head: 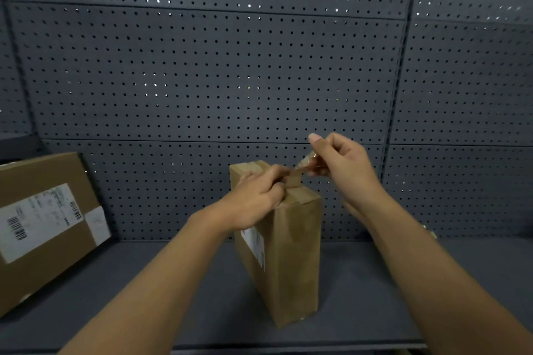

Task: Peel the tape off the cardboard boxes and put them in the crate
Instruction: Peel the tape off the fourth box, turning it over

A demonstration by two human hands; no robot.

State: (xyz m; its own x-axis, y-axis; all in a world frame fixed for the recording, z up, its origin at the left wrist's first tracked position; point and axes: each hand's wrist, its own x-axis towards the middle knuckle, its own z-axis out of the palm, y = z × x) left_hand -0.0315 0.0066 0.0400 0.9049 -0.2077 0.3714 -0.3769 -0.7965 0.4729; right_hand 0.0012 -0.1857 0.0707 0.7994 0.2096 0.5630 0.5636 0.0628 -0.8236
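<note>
At the centre of the frame a tall cardboard box (288, 253) stands upright on the grey shelf (375, 282). My left hand (253, 204) curls over its top edge, gripping it. My right hand (343, 161), just above and right of the top, pinches a strip of brown tape (300, 171) lifted off the box. A larger labelled cardboard box (49, 225) leans at the left edge, before the pegboard wall (202, 66).
</note>
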